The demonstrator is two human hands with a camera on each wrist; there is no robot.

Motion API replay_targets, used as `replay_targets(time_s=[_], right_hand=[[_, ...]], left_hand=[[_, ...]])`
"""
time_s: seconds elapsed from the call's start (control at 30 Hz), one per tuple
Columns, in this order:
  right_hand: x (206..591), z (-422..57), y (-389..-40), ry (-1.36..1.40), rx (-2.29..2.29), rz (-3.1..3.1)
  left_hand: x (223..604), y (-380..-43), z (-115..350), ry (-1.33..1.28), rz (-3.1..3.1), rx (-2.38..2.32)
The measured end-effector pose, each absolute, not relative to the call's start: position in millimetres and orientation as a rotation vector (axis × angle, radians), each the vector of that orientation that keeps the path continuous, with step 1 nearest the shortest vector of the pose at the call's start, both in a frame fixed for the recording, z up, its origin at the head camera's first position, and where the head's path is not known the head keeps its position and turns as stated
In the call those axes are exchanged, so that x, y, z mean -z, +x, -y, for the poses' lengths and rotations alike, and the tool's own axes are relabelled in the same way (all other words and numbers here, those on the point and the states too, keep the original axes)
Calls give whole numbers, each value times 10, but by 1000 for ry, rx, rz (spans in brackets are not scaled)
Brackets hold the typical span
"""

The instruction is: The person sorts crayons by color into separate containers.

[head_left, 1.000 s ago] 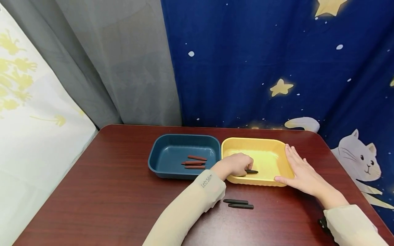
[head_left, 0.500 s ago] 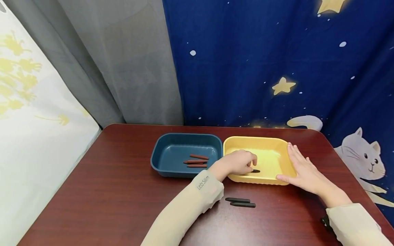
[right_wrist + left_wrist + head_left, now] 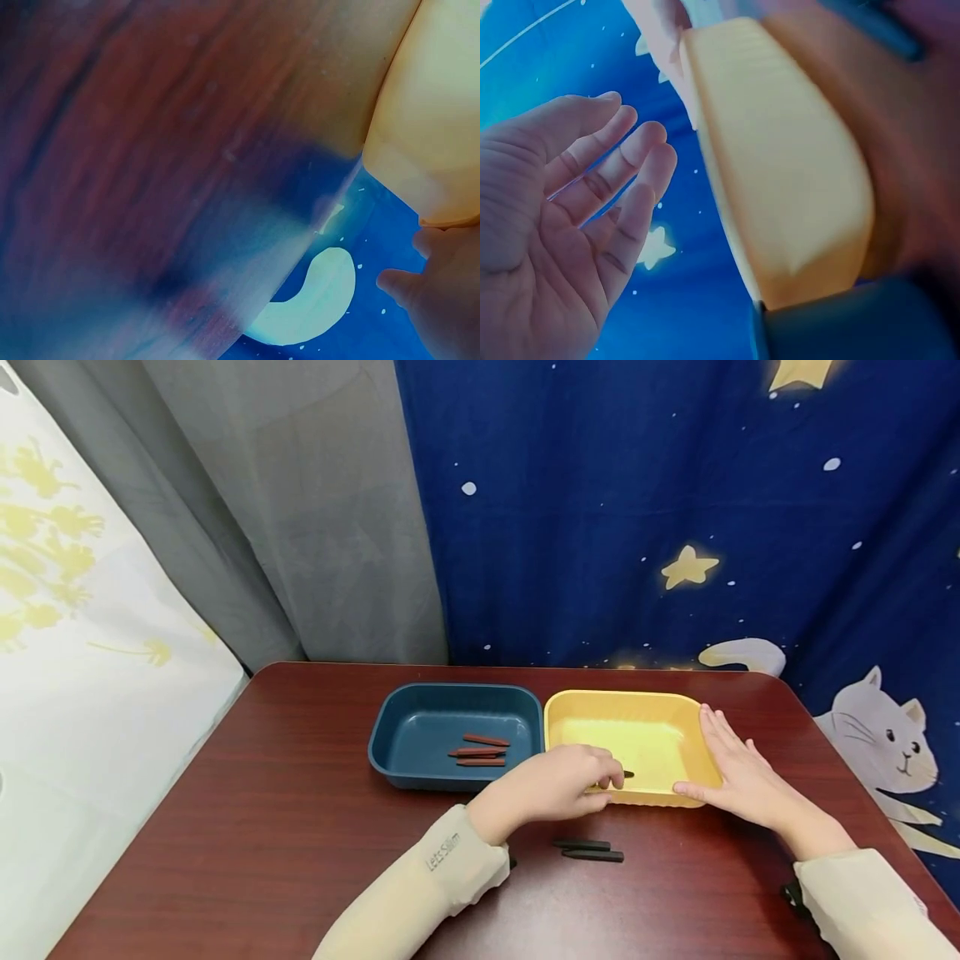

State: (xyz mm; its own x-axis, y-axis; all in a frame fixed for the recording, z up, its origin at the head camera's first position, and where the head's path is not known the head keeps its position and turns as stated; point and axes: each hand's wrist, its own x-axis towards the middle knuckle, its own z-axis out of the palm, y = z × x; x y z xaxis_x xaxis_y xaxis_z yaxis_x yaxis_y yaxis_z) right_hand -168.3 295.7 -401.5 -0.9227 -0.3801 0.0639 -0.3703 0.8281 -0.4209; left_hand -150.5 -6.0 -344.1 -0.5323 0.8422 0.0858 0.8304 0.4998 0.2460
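My left hand (image 3: pixel 562 781) hovers over the near left rim of the yellow tray (image 3: pixel 660 718). In the left wrist view, its fingers (image 3: pixel 622 157) are loosely bent with nothing between them. Just past the fingertips, the tip of a black crayon (image 3: pixel 628 774) shows on the tray floor, the rest hidden behind the hand. My right hand (image 3: pixel 750 785) rests on the tray's right wall, fingers straight and thumb spread over the near rim. Two more black crayons (image 3: pixel 592 856) lie side by side on the table in front of the tray.
A dark blue tray (image 3: pixel 420 697) stands against the yellow one's left side and holds several reddish-brown crayons (image 3: pixel 482 762). Both trays sit on a dark red wooden table (image 3: pixel 262 827). Behind it hang a grey curtain (image 3: pixel 337 527) and a blue starry curtain (image 3: pixel 562 568).
My left hand has let go of the black crayon in the yellow tray and drawn back toward the near left. My right hand has stayed on the tray's right side.
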Motion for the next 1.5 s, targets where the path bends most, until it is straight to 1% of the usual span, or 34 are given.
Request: replay_targets(time_s=[0.27, 0.43, 0.63, 0.83, 1.5], right_hand=[[4034, -2984, -1691, -626, 699, -2979], [4036, -2977, -1682, -626, 716, -2965], [4025, -2966, -1679, -639, 709, -2969], [4015, -2968, -1679, -636, 701, -2976], [4024, -2974, -1667, -631, 712, -2988]], left_hand=[[3659, -1369, 118, 1530, -2553, -374], [3752, -1329, 118, 1481, -2502, -364], [3842, -1324, 113, 1414, -2502, -320], [3954, -1371, 111, 1406, -2520, -287], [3983, -1383, 55, 1315, -2510, -262]])
